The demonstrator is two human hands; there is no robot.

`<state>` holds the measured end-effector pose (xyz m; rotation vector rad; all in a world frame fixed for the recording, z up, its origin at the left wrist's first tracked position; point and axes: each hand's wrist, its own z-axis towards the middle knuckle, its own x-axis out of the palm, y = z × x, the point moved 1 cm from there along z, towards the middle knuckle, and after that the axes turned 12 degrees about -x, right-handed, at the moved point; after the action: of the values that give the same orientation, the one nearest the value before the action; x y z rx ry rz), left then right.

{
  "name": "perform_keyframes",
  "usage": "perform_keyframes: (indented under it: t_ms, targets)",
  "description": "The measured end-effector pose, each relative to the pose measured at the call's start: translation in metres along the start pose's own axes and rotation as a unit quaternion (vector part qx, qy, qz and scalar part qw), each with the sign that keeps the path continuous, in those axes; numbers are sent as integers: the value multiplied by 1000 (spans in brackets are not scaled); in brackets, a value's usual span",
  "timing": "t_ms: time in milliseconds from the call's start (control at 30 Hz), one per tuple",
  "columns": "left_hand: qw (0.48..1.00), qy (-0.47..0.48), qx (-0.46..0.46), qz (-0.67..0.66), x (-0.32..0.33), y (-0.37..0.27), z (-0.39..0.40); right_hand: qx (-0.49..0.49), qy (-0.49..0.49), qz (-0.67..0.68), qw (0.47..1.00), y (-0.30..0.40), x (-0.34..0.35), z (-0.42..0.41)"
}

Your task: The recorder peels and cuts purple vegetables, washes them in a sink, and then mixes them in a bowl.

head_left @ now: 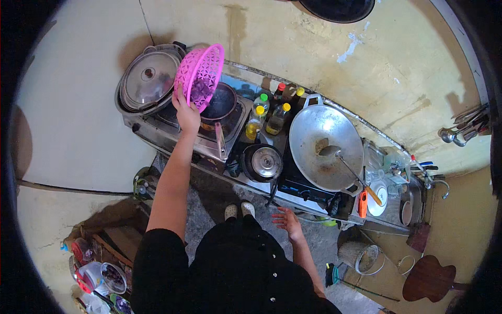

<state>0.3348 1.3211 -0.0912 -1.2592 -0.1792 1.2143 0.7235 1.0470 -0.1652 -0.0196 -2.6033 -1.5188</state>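
Observation:
My left hand [186, 114] grips the rim of a pink perforated plastic basket [185, 68]. The basket is tipped on its side, with its mouth turned towards a dark saucepan [225, 102] that holds dark liquid. Purple chunks of food [200, 89] lie against the lower inside of the basket. Under the saucepan is a steel gas stove [204, 145], and the pan's handle [220, 141] points towards me. My right hand [289, 223] hangs in front of the counter, holding nothing, fingers apart.
Left of the basket sits a large lidded pot [151, 80]. Several capped bottles [255, 121], a black lidded pot [266, 161] and a big wok [327, 129] with a spatula [353, 168] line the counter. Dishes [378, 198] stand by the sink faucet [443, 184].

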Motion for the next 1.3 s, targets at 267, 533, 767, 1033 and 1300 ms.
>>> perform_keyframes:
  t_ms: [267, 533, 767, 1033, 1300]
  targets:
    - [998, 61, 23, 21, -9, -3, -1, -23, 11, -18, 1000, 2, 3, 0]
    - [991, 93, 68, 62, -15, -11, -1, -27, 8, -29, 999, -17, -2, 5]
    - [986, 108, 113, 65, -21, -18, -5, -33, 6, -46, 998, -16, 0, -2]
    - [960, 117, 212, 138, -24, -14, -10, -18, 2, -42, 999, -19, 4, -5]
    - [971, 112, 185, 103, -34, -17, -11, -29, 2, -60, 998, -25, 8, -15]
